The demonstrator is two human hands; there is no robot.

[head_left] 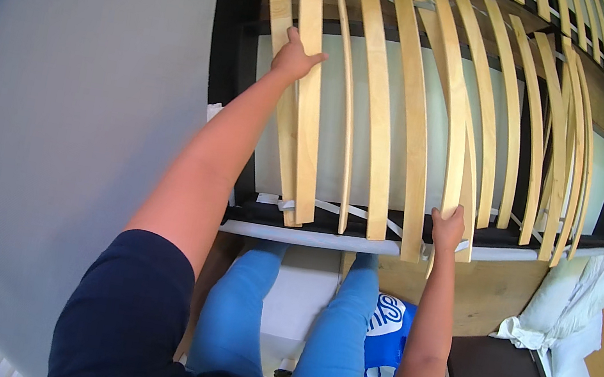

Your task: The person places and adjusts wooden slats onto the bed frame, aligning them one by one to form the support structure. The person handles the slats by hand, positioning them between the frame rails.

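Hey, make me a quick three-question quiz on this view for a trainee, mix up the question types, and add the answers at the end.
1. True or false: the left hand is higher in the picture than the right hand.

2. What do both hands touch? A: metal rods. B: wooden slats. C: cardboard tubes.

3. Fill in: the crumpled white cloth lies on the person's ____ side.

Key: 1 true; 2 B; 3 right.
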